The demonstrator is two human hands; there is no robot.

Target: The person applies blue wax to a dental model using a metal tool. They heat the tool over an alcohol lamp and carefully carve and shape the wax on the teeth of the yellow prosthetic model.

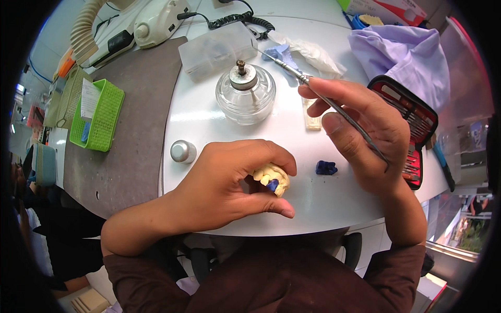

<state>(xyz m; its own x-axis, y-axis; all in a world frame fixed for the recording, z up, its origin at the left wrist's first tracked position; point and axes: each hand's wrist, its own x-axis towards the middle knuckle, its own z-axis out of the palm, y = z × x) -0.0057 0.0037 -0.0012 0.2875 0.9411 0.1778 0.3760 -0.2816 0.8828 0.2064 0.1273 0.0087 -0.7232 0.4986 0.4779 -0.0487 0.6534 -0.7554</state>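
Sitting in the left hand (225, 180): a dental cast (276, 176).

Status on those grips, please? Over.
Left grip: cream plaster-like tooth model with blue patch. Right grip: thin silver metal tool, raised. Dark-blue lump nearby, seemingly not blocking.

A box (211, 49) is placed behind the lamp (246, 99), a dental cast (277, 179) held before it in the left hand (232, 180); a cap (183, 152) is set left of the cast, a lump (326, 167) right; farther left, a basket (108, 121) on a board (136, 130)
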